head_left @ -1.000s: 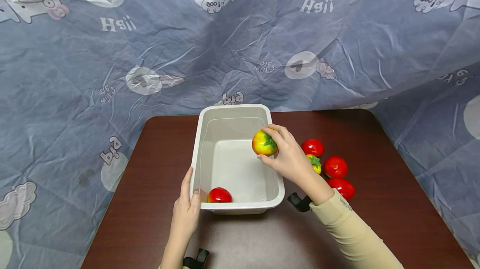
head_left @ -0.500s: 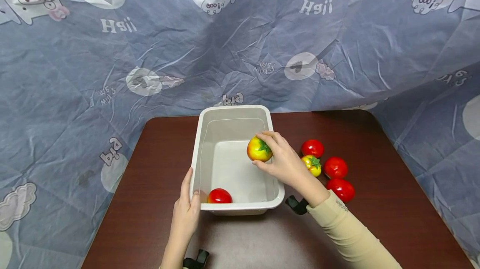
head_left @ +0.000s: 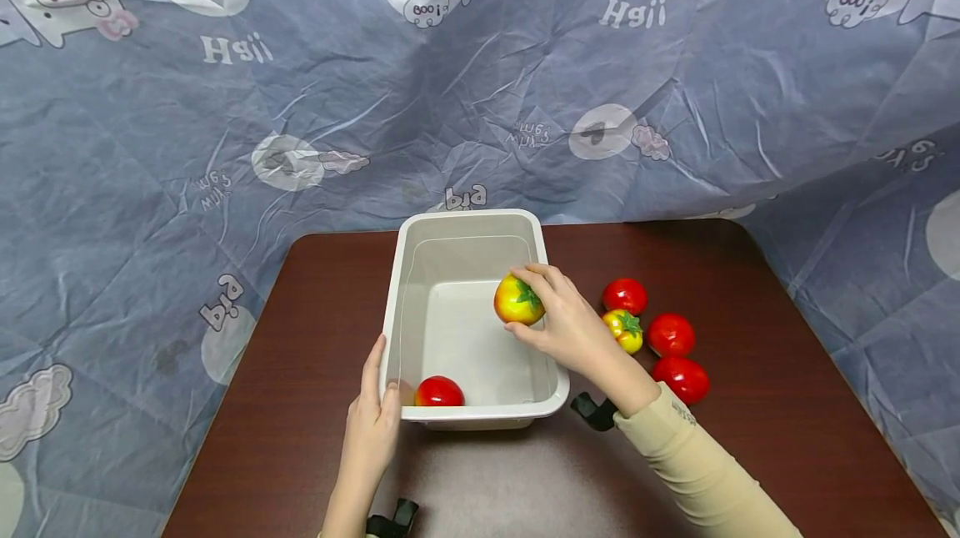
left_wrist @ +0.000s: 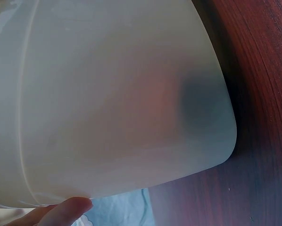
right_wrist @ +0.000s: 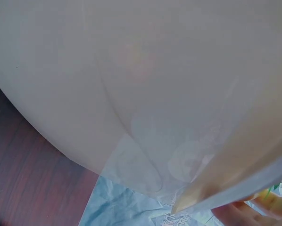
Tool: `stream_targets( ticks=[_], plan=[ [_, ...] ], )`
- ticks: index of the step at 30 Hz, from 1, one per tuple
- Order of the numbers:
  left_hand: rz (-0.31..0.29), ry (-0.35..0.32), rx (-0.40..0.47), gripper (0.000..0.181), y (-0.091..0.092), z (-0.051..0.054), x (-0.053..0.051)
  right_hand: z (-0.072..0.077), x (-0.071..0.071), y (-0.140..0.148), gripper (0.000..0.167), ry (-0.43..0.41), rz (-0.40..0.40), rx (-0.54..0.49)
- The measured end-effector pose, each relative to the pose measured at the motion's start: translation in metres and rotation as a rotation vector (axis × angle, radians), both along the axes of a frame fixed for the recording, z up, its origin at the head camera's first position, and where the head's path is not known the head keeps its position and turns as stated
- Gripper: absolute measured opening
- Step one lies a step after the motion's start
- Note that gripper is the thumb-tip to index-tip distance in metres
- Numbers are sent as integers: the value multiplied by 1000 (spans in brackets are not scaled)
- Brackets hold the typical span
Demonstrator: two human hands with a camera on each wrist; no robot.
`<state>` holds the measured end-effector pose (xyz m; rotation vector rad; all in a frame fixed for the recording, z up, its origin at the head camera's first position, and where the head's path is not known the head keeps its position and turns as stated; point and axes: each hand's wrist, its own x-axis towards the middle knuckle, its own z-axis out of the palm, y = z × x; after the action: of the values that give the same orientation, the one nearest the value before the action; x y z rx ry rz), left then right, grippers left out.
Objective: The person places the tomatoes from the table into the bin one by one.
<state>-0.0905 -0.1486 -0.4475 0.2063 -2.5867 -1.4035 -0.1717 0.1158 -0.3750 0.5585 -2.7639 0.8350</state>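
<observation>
A pale grey plastic bin [head_left: 480,413] stands on the table, with one red tomato [head_left: 439,392] in its near left corner. My left hand [head_left: 372,419] grips the bin's rim at that corner; its fingers [left_wrist: 68,211] show at the bottom of the left wrist view. Over the bin's right side, my right hand [head_left: 566,323] holds a yellow tomato [head_left: 516,301] with a green leafy top between thumb and fingers. The bin's wall fills most of the right wrist view, leaving only part of the right hand [right_wrist: 244,214] visible.
Right of the bin lie a red tomato [head_left: 625,296], a yellow one [head_left: 630,336] and two more red tomatoes [head_left: 672,335], close together on the dark brown table [head_left: 765,404]. A blue printed cloth [head_left: 465,104] hangs behind the table.
With the yellow tomato in it, my right hand has shifted slightly left and nearer over the bin, then stayed still. My left hand keeps its place on the rim.
</observation>
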Motion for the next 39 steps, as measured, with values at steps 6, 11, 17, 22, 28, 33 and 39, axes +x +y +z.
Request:
stream_targets(
  ticks=[6,11,17,22,28,33,39],
  plan=[
    [-6,3,2,62,1,0,0,-2,1,4,69,2,8,-11],
    [-4,15,-6,61,0,0,0,-2,0,7,65,13,24,-11],
    [6,19,-23,62,1,-1,0,-3,1,11,64,50,31,-38],
    [11,18,-26,61,1,-1,1,-4,2,17,60,89,27,-75],
    [10,14,-30,62,1,-1,2,-8,0,31,53,94,-4,-79],
    [15,37,-35,61,0,-3,1,-12,-2,46,49,81,-44,-79],
    [4,52,-38,62,1,-2,1,-22,-4,63,48,40,-98,-62]
  ],
)
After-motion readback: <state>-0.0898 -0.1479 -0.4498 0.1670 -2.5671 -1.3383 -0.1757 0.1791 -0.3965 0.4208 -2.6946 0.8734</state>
